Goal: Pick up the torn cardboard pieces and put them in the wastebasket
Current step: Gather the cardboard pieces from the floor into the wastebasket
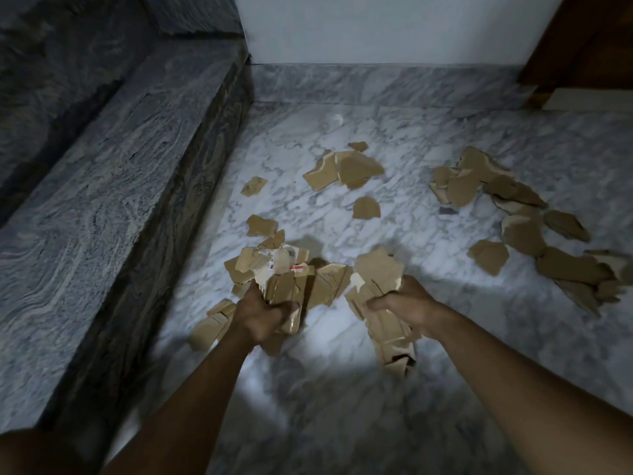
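Note:
My left hand (263,315) is shut on a thick bunch of torn brown cardboard pieces (274,272), one bearing a white label with red print. My right hand (407,303) grips a second bunch of cardboard pieces (376,272) that hangs down below the fist. Several more torn pieces lie on the marble floor: a cluster (346,169) ahead at centre, a long scatter (520,214) on the right, and small single scraps (365,208) between them. No wastebasket is in view.
A dark grey granite step (113,186) rises along the left side of the white marble floor (308,389). A pale wall (376,25) closes the far end. A dark wooden door frame (582,46) stands at the top right.

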